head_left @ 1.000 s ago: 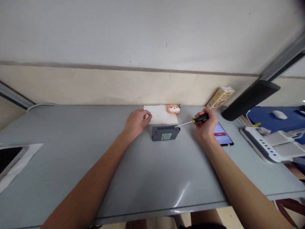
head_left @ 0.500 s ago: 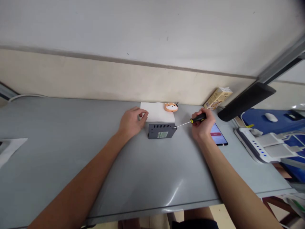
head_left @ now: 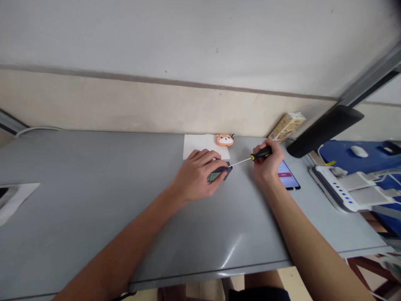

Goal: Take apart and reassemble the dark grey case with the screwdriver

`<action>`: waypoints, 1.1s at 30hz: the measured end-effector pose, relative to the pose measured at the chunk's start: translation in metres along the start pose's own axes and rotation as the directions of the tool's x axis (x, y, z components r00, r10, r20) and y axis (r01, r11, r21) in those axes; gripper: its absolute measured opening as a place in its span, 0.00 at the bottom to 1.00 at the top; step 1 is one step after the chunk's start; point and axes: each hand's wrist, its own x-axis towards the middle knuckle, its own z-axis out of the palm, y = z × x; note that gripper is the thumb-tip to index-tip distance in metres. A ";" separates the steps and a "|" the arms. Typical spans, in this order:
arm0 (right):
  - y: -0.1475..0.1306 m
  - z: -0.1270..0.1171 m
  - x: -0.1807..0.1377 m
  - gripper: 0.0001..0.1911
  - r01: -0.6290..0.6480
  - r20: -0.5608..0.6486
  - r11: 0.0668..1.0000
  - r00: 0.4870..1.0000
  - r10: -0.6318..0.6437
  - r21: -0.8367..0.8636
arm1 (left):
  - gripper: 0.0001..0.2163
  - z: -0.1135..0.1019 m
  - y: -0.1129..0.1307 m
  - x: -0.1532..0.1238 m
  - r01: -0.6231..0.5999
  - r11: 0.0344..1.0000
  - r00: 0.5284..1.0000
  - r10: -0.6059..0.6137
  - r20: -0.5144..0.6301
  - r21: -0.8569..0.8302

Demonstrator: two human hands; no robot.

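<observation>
My left hand (head_left: 197,176) is over a small dark grey box with a green-white label (head_left: 213,176), its fingers along the top and right part and its thumb low on the front. Most of the box is hidden under this hand. A screwdriver with a black and yellow handle (head_left: 260,154) is in my right hand (head_left: 268,164), fingers wrapped round the handle. Its thin metal shaft points left, and the tip meets the box near its upper right corner, close to my left fingertips.
Behind the box lie white paper (head_left: 199,144) and an orange animal-face case (head_left: 224,140). A phone (head_left: 288,177) lies by my right wrist. Further right are a beige carton (head_left: 287,127), a slanted black post (head_left: 326,130), a white power strip (head_left: 336,190) with plugs and a white mouse (head_left: 359,151).
My left hand has moved right from the bare table beside the box and now covers and grips it. The right hand and screwdriver have hardly moved.
</observation>
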 end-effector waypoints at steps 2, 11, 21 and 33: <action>0.000 0.000 0.000 0.14 0.010 0.008 1.000 1.000 -0.010 -0.020 | 0.05 0.003 -0.001 -0.001 -0.002 1.000 1.000 0.002 -0.015 0.004; 0.000 -0.001 0.001 0.13 0.022 -0.001 0.999 1.000 -0.022 0.028 | 0.05 0.008 -0.001 -0.002 0.019 1.000 0.999 -0.019 -0.036 -0.004; 0.000 0.002 -0.003 0.14 -0.019 0.089 0.999 0.996 0.015 0.048 | 0.05 0.009 0.003 0.002 0.119 0.984 0.981 -0.137 -0.135 -0.130; 0.011 0.003 -0.005 0.13 -0.107 0.063 0.992 0.993 0.103 0.069 | 0.06 -0.017 -0.076 -0.012 0.514 0.856 0.856 -0.510 -0.080 0.043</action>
